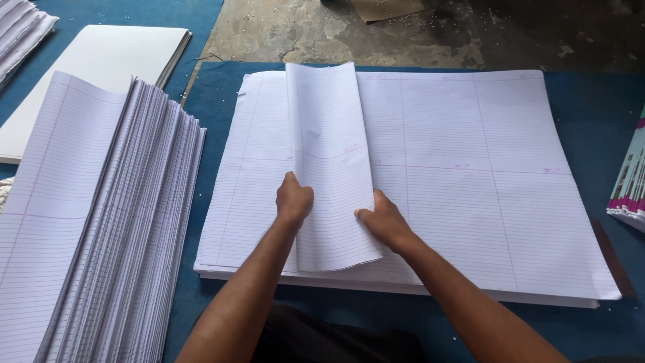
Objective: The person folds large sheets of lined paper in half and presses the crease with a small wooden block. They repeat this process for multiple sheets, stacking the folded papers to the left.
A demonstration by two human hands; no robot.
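1. Head view: left hand (293,199) and right hand (381,220) each grip an edge of a folded ruled sheet (330,161), pressing it narrow.
2. It lies on the near-left part of the flat ruled-sheet stack (484,202).
3. At left, a fanned pile of folded sheets (127,222) looks finished; the thick flat stack remains unfolded.

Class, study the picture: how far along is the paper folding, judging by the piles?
Done: a tall stack of folded ruled sheets lies at the left. In hand: the left hand and right hand press a folded sheet narrow. Left: a thinner pile of flat ruled sheets underneath.
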